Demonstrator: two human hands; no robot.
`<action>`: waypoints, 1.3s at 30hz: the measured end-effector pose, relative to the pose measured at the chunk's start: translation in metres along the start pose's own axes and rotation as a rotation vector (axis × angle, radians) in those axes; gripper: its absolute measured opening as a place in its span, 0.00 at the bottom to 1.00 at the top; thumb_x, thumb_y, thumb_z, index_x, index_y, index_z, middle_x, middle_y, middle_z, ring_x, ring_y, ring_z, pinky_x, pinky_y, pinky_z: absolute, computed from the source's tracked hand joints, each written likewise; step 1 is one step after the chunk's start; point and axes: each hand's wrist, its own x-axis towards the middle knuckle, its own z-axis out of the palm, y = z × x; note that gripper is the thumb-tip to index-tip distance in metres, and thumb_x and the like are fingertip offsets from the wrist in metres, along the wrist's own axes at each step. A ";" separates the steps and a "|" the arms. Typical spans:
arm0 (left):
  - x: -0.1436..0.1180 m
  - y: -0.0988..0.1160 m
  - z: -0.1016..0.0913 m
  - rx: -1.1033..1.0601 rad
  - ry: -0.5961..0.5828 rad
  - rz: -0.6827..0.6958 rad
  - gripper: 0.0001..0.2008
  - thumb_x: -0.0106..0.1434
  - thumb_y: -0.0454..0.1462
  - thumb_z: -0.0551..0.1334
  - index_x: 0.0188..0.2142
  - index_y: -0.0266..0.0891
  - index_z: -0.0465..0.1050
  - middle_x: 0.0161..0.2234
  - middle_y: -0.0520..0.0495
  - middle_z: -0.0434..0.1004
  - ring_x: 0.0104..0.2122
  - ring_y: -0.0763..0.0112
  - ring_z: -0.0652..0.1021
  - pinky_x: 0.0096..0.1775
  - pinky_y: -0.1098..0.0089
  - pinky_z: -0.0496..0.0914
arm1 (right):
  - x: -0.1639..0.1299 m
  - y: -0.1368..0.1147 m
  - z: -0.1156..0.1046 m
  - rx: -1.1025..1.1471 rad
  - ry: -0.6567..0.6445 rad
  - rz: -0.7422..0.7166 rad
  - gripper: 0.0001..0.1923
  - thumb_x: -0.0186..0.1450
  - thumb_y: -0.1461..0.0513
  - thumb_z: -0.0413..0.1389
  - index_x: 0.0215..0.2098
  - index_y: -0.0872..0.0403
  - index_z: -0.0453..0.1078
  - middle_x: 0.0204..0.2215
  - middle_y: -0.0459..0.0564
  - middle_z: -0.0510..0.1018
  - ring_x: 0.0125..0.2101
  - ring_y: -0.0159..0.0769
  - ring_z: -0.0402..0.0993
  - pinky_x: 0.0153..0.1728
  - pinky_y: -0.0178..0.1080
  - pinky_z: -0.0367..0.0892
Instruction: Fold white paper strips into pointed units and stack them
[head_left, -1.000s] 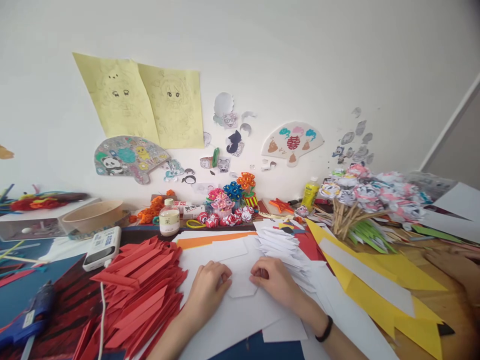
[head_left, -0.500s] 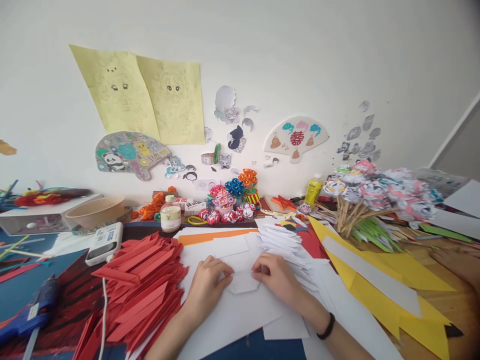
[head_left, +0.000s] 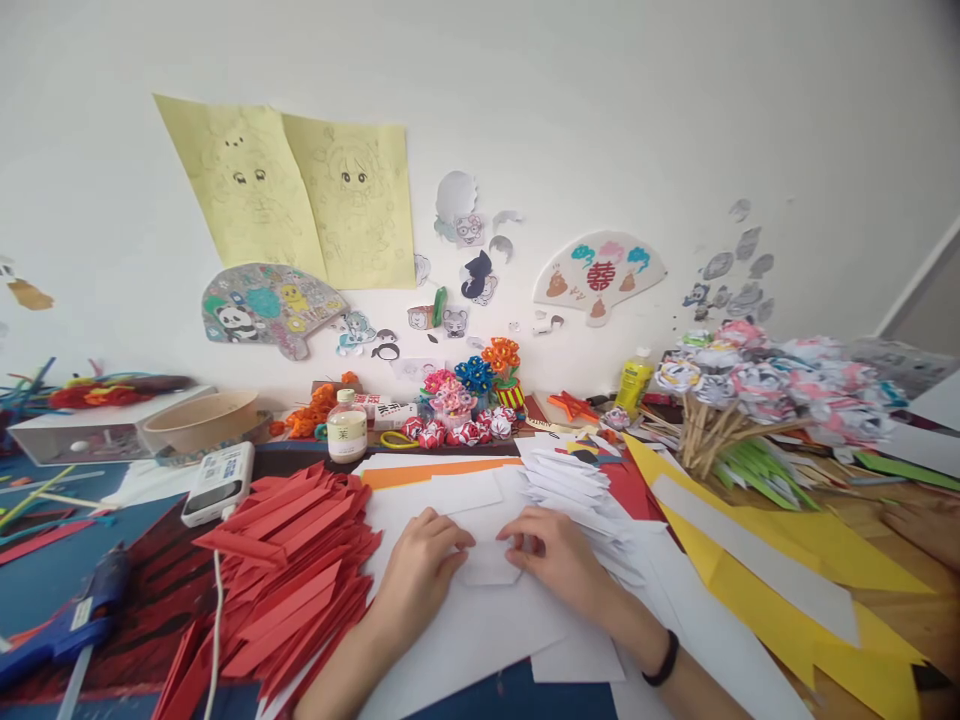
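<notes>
Fingers of both hands pinch a flat, white, angular paper piece (head_left: 489,563).

Small white folded paper piece (head_left: 489,566), pointed lower corners, flat on white sheets, between both hands

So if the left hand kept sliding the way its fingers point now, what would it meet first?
The left hand points right, across the small folded white paper piece it presses. Straight on, it would likely meet the right hand's fingertips, which press the piece's far side. Depth looks flat, so this seems fairly sure.
</notes>
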 end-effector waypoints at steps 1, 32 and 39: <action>0.000 0.001 -0.001 0.003 0.001 0.004 0.07 0.61 0.29 0.58 0.34 0.43 0.73 0.33 0.51 0.77 0.36 0.64 0.70 0.38 0.64 0.64 | 0.000 -0.001 0.000 -0.006 0.000 -0.012 0.09 0.56 0.68 0.62 0.34 0.49 0.76 0.28 0.44 0.76 0.28 0.33 0.70 0.30 0.34 0.62; -0.010 0.012 0.002 0.654 -0.066 0.447 0.07 0.67 0.30 0.52 0.35 0.37 0.68 0.32 0.46 0.71 0.36 0.63 0.67 0.42 0.63 0.59 | -0.011 -0.004 0.018 -0.835 0.051 -0.574 0.10 0.64 0.72 0.52 0.28 0.56 0.69 0.24 0.48 0.72 0.27 0.37 0.64 0.25 0.39 0.53; -0.011 0.018 0.006 0.672 -0.121 0.439 0.09 0.64 0.27 0.51 0.34 0.37 0.68 0.28 0.45 0.71 0.33 0.61 0.68 0.37 0.63 0.59 | -0.019 -0.010 0.033 -0.891 0.161 -0.435 0.12 0.62 0.74 0.52 0.25 0.55 0.68 0.23 0.50 0.71 0.26 0.40 0.64 0.26 0.42 0.54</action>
